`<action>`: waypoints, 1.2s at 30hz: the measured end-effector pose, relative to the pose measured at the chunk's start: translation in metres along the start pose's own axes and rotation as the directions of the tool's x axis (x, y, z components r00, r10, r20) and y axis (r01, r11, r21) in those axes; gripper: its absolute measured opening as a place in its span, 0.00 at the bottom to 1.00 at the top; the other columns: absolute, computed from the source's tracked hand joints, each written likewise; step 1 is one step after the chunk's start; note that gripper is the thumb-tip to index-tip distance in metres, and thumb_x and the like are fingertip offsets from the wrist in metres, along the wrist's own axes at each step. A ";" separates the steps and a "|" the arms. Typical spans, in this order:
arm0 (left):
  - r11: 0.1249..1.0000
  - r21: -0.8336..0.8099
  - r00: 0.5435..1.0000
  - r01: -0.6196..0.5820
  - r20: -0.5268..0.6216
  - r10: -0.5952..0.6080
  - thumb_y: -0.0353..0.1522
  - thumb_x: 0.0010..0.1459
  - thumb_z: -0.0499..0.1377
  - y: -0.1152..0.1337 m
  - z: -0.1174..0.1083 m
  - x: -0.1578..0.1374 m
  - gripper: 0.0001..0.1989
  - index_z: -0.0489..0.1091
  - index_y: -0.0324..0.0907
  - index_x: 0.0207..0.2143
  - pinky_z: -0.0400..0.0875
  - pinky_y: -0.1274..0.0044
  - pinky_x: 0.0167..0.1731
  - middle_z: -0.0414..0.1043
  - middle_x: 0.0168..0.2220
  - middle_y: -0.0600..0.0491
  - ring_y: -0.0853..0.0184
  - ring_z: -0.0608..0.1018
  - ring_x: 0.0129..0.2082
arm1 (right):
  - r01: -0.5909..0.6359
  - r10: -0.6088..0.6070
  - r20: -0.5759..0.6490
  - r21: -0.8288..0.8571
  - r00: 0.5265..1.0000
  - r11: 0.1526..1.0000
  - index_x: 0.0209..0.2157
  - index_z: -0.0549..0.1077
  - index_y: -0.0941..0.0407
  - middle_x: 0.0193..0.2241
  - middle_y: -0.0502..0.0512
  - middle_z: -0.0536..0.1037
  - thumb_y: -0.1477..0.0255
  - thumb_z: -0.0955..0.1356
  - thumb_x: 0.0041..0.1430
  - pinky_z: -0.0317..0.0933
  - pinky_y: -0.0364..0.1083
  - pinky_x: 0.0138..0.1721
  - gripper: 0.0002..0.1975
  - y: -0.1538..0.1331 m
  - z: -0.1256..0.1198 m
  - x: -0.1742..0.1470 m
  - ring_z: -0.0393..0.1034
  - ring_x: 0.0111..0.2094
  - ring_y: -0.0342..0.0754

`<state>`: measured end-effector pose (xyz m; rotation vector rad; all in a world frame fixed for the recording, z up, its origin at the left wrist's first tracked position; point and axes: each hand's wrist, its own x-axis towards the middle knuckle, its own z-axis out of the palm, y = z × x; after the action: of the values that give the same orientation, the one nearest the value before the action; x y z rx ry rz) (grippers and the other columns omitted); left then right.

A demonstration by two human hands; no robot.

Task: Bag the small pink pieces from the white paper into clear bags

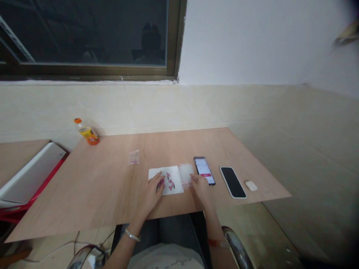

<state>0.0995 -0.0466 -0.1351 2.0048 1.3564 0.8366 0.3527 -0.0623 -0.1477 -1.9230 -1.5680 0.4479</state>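
A white sheet [176,188] lies near the table's front edge, with several pink pieces [170,182] on its middle. My left hand [153,188] rests at the sheet's left side, thumb and fingers apart around a cluster of dark pink bead-like pieces [160,184]. Partly beside the sheet, a clear plastic bag with a whitish look [185,174] lies flat. At this bag's right edge is my right hand [201,185], fingertips pinched together. Whatever they hold is too small to make out; they may be touching the bag.
A lit phone [208,175] lies just beyond my right hand. Farther right are a white-edged phone [233,183] and a small white case [251,185]. A small clear bag [134,157] lies back left. An orange drink bottle [89,135] stands at the table's [101,186] far left corner.
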 end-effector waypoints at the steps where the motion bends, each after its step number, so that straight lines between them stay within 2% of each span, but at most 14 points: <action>1: 1.000 0.005 1.000 -0.006 0.001 0.006 0.33 0.61 0.53 0.002 -0.001 0.000 0.17 0.69 0.45 0.52 0.61 0.60 0.59 0.64 0.59 0.46 0.59 0.67 0.59 | -0.012 0.013 -0.038 0.030 0.999 0.999 0.40 0.78 0.58 0.38 0.63 0.80 0.75 0.61 0.56 0.66 0.52 0.43 0.15 0.000 -0.001 0.001 0.75 0.39 0.55; 5: 0.996 0.069 0.998 -0.059 -0.031 0.061 0.34 0.60 0.55 0.010 -0.013 0.001 0.20 0.65 0.45 0.55 0.59 0.61 0.59 0.64 0.59 0.45 0.59 0.66 0.59 | -0.045 0.112 -0.228 0.278 0.967 0.959 0.35 0.75 0.58 0.33 0.62 0.80 0.67 0.63 0.56 0.67 0.52 0.39 0.12 -0.012 -0.004 0.002 0.74 0.35 0.55; 7: 0.988 0.116 0.994 -0.098 -0.045 0.104 0.35 0.58 0.57 0.018 -0.019 0.003 0.26 0.59 0.45 0.59 0.57 0.60 0.60 0.62 0.60 0.44 0.58 0.64 0.61 | -0.026 0.151 -0.264 0.424 0.953 0.905 0.31 0.72 0.57 0.30 0.58 0.79 0.65 0.65 0.54 0.67 0.51 0.36 0.10 -0.029 -0.004 0.000 0.74 0.33 0.53; 9: 0.977 0.163 0.989 -0.133 -0.040 0.142 0.37 0.55 0.60 0.029 -0.022 0.006 0.33 0.54 0.46 0.62 0.53 0.58 0.60 0.58 0.62 0.42 0.56 0.61 0.62 | 0.019 0.138 -0.245 0.546 0.960 0.838 0.28 0.69 0.55 0.27 0.55 0.78 0.64 0.67 0.52 0.67 0.48 0.34 0.09 -0.052 -0.004 -0.004 0.73 0.30 0.50; 12: 0.961 0.214 0.983 -0.176 -0.015 0.184 0.39 0.53 0.62 0.046 -0.023 0.010 0.38 0.50 0.46 0.63 0.50 0.57 0.60 0.55 0.64 0.41 0.54 0.59 0.63 | 0.089 0.021 -0.157 0.661 0.987 0.745 0.26 0.69 0.55 0.25 0.52 0.77 0.65 0.68 0.52 0.67 0.46 0.32 0.08 -0.086 -0.001 -0.012 0.72 0.28 0.48; 15: 0.955 0.223 0.978 -0.198 -0.020 0.207 0.37 0.54 0.62 0.055 -0.025 0.011 0.35 0.53 0.46 0.62 0.49 0.57 0.60 0.60 0.61 0.42 0.54 0.62 0.62 | 0.106 -0.079 -0.071 0.700 0.994 0.706 0.27 0.72 0.55 0.27 0.53 0.78 0.67 0.67 0.53 0.68 0.46 0.35 0.06 -0.109 0.002 -0.020 0.73 0.30 0.48; 18: 0.958 0.224 0.980 -0.178 -0.047 0.193 0.35 0.53 0.61 0.056 -0.030 0.009 0.30 0.59 0.45 0.59 0.49 0.58 0.60 0.66 0.57 0.43 0.55 0.67 0.58 | 0.082 -0.101 -0.015 0.711 0.995 0.699 0.30 0.75 0.55 0.29 0.54 0.79 0.69 0.67 0.53 0.68 0.46 0.35 0.06 -0.119 0.004 -0.024 0.74 0.32 0.48; 23: 0.954 0.247 0.980 -0.171 -0.059 0.191 0.34 0.51 0.62 0.051 -0.039 0.001 0.27 0.64 0.46 0.55 0.46 0.57 0.60 0.71 0.53 0.45 0.54 0.70 0.56 | 0.115 -0.190 0.046 0.649 0.981 0.752 0.33 0.78 0.55 0.32 0.54 0.80 0.69 0.69 0.51 0.67 0.44 0.32 0.07 -0.122 0.004 -0.025 0.72 0.30 0.47; 25: 0.954 0.256 0.980 -0.157 -0.079 0.182 0.36 0.51 0.62 0.046 -0.041 -0.001 0.25 0.66 0.46 0.53 0.45 0.57 0.61 0.72 0.51 0.46 0.54 0.71 0.54 | 0.147 -0.205 0.019 0.634 0.979 0.759 0.34 0.78 0.55 0.33 0.54 0.80 0.69 0.70 0.51 0.65 0.44 0.31 0.08 -0.121 0.004 -0.024 0.72 0.31 0.47; 28: 0.955 0.271 0.977 -0.124 -0.137 0.165 0.41 0.52 0.63 0.035 -0.044 -0.003 0.24 0.67 0.47 0.51 0.46 0.56 0.60 0.74 0.50 0.45 0.54 0.73 0.52 | 0.160 -0.158 -0.055 0.590 0.986 0.791 0.35 0.78 0.55 0.35 0.55 0.79 0.68 0.68 0.55 0.64 0.45 0.33 0.08 -0.110 0.007 -0.022 0.72 0.34 0.48; 31: 0.958 0.275 0.969 -0.079 -0.202 0.138 0.45 0.51 0.63 0.023 -0.048 -0.004 0.25 0.69 0.46 0.50 0.48 0.56 0.59 0.74 0.49 0.46 0.54 0.74 0.50 | 0.167 -0.156 -0.060 0.398 0.986 0.902 0.33 0.78 0.54 0.32 0.56 0.78 0.70 0.69 0.55 0.63 0.47 0.37 0.06 -0.088 0.019 -0.024 0.71 0.36 0.51; 33: 0.963 0.263 0.967 -0.063 -0.222 0.124 0.46 0.50 0.63 0.016 -0.050 -0.005 0.26 0.69 0.46 0.50 0.50 0.57 0.58 0.74 0.48 0.46 0.55 0.74 0.48 | 0.152 -0.158 0.010 0.207 0.987 0.966 0.30 0.79 0.54 0.30 0.56 0.77 0.72 0.70 0.53 0.62 0.48 0.39 0.04 -0.072 0.031 -0.028 0.70 0.37 0.53; 36: 0.968 0.242 0.962 -0.067 -0.241 0.127 0.46 0.50 0.63 0.010 -0.049 -0.007 0.26 0.69 0.46 0.50 0.55 0.58 0.56 0.75 0.47 0.46 0.56 0.75 0.47 | 0.101 -0.104 0.107 0.036 0.989 0.994 0.31 0.80 0.54 0.31 0.57 0.76 0.73 0.71 0.52 0.61 0.47 0.40 0.04 -0.055 0.049 -0.034 0.69 0.38 0.52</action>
<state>0.0657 -0.0510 -0.0972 2.2180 1.5701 1.0527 0.2731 -0.0767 -0.1533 -1.8122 -1.7102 0.5371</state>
